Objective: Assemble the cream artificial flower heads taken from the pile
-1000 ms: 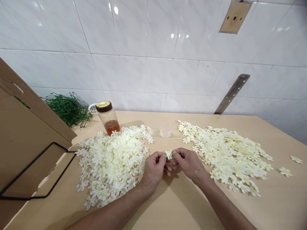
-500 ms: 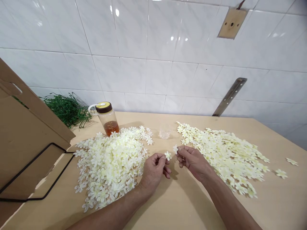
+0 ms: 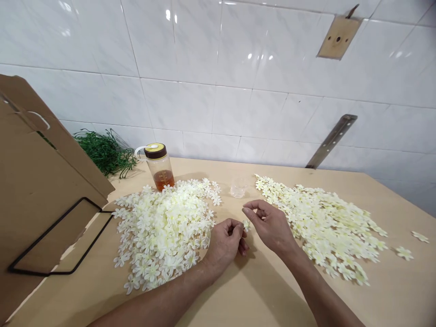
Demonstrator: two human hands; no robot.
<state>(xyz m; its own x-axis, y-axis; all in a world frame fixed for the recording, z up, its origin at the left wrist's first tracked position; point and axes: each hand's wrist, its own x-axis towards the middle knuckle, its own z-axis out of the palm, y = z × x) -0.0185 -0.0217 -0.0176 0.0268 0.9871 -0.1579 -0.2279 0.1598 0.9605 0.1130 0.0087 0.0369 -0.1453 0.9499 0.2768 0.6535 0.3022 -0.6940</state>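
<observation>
My left hand (image 3: 226,240) is closed in a pinch, with a small pale cream artificial flower (image 3: 246,224) showing at its fingertips. To its right, my right hand (image 3: 269,225) hovers just above that flower. Its thumb and forefinger are stretched out, slightly apart, and no flower shows between them. A heaped pile of cream flowers (image 3: 170,227) lies left of my left hand. Beyond my right hand, a flatter spread of similar flowers (image 3: 327,222) covers the tabletop. Behind both hands stands a small clear plastic cup (image 3: 237,188).
A bottle with amber liquid (image 3: 161,168) stands behind the left pile. Green plastic stems (image 3: 104,152) lie at the back left, near a cardboard box (image 3: 44,181) and a black wire frame (image 3: 71,213). Two stray flowers (image 3: 404,253) lie far right. A tiled wall (image 3: 190,104) backs the table.
Half a second ago my hands were apart, each with a flower. My right hand has moved to the left hand's flower, and its own flower no longer shows. The view has shifted slightly.
</observation>
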